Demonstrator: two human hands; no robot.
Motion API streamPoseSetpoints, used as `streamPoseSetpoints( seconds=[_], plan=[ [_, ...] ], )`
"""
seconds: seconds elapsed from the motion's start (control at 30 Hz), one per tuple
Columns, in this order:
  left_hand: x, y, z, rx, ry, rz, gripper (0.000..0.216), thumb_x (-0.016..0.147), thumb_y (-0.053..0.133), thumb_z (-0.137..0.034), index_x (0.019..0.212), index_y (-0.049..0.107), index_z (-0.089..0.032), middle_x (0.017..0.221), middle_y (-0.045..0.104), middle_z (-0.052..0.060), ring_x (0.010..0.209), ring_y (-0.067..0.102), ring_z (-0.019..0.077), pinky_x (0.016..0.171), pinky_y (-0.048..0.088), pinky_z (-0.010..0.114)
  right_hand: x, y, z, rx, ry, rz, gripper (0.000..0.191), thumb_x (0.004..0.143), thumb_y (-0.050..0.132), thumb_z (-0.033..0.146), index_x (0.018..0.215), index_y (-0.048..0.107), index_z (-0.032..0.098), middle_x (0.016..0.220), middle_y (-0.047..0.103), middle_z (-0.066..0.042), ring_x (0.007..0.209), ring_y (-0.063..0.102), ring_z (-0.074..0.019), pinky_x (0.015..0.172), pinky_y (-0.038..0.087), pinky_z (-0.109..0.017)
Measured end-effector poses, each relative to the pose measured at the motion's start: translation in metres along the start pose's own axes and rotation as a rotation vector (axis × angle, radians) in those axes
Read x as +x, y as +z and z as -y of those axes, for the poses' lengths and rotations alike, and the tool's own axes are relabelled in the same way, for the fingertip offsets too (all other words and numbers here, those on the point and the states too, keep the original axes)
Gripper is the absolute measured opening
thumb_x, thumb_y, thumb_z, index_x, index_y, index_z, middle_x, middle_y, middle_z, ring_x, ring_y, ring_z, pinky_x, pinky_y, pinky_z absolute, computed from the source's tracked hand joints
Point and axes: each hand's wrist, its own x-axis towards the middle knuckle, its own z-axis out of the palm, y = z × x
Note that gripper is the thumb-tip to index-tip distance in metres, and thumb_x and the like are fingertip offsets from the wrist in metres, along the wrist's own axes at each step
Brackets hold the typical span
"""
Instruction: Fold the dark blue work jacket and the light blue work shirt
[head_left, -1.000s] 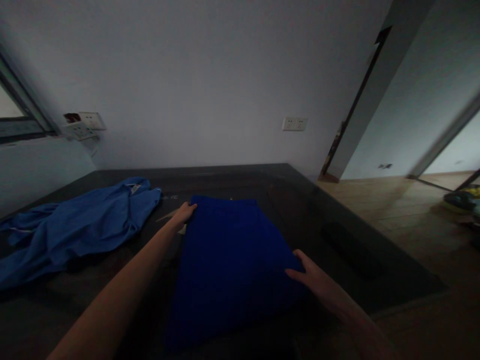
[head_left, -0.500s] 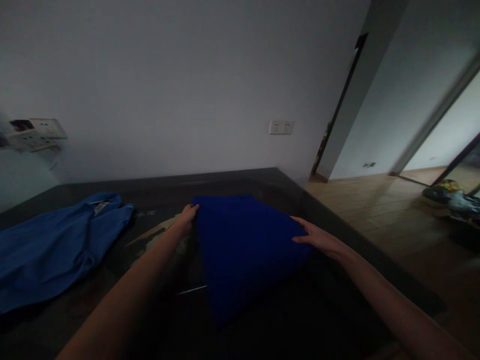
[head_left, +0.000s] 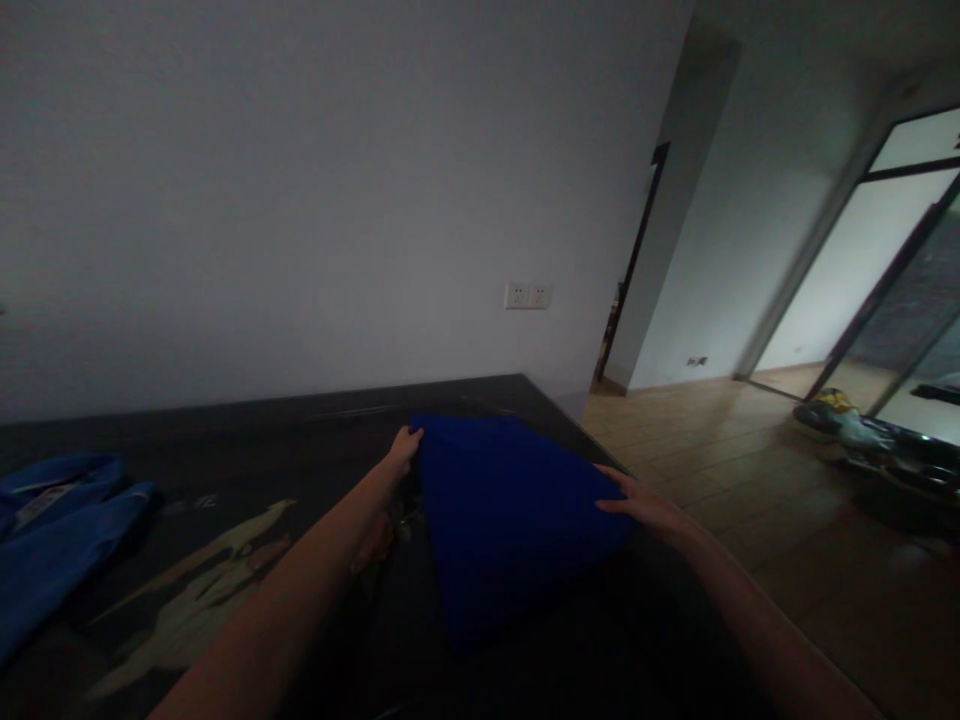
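Note:
A folded, deep-blue piece of cloth (head_left: 517,520) is stretched between my two hands over the right part of a dark table (head_left: 247,440). At its far left corner, the fingers of my left hand (head_left: 406,448) are pinched on the fabric. My right hand (head_left: 634,500) grips the right edge, thumb on top and the other fingers partly hidden. One corner of the cloth points toward me. What kind of item it is cannot be made out.
A lighter blue garment (head_left: 67,545) with a pale label lies at the table's left. Pale bird artwork (head_left: 202,590) decorates the tabletop. Behind stands a wall with a double socket (head_left: 529,295). Wooden floor (head_left: 675,430) and a dark heap of items (head_left: 877,430) are to the right.
The view has swung right and tilted up a little. Both hands have carried the blue cloth rightward over the table, toward its right edge, keeping their grip. The lighter garment stays put.

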Motion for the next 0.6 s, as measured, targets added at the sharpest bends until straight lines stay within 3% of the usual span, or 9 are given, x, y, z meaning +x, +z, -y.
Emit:
streamPoseSetpoints(
  seconds=[0.2, 0.37, 0.6],
  plan=[
    [0.009, 0.059, 0.002, 0.019, 0.031, 0.019, 0.015, 0.085, 0.060, -0.023, 0.098, 0.056, -0.016, 0.097, 0.068, 0.011, 0.090, 0.066, 0.0199, 0.075, 0.053, 0.028, -0.005, -0.036, -0.020, -0.021, 0.056, -0.193, 0.072, 0.062, 0.076, 0.036, 0.129, 0.050, 0.026, 0.127, 0.060, -0.009, 0.111, 0.060, -0.0286, 0.092, 0.053, -0.043],
    [0.013, 0.093, -0.001, 0.054, 0.056, 0.039, 0.023, 0.085, 0.060, -0.024, 0.106, 0.055, -0.016, 0.101, 0.067, 0.012, 0.095, 0.065, 0.0216, 0.077, 0.053, 0.028, -0.011, -0.051, -0.027, -0.002, 0.080, -0.324, 0.073, 0.062, 0.076, 0.038, 0.129, 0.050, 0.025, 0.111, 0.070, -0.008, 0.092, 0.069, -0.0283, 0.079, 0.058, -0.043],
    [0.014, 0.133, -0.009, 0.153, 0.103, 0.104, 0.024, 0.085, 0.057, -0.017, 0.109, 0.053, -0.014, 0.100, 0.067, 0.012, 0.093, 0.065, 0.0208, 0.077, 0.053, 0.029, -0.011, -0.073, -0.052, -0.126, -0.001, -0.636, 0.047, 0.066, 0.071, 0.037, 0.110, 0.065, 0.021, 0.093, 0.074, -0.007, 0.081, 0.070, -0.0260, 0.072, 0.058, -0.038]
  ],
)
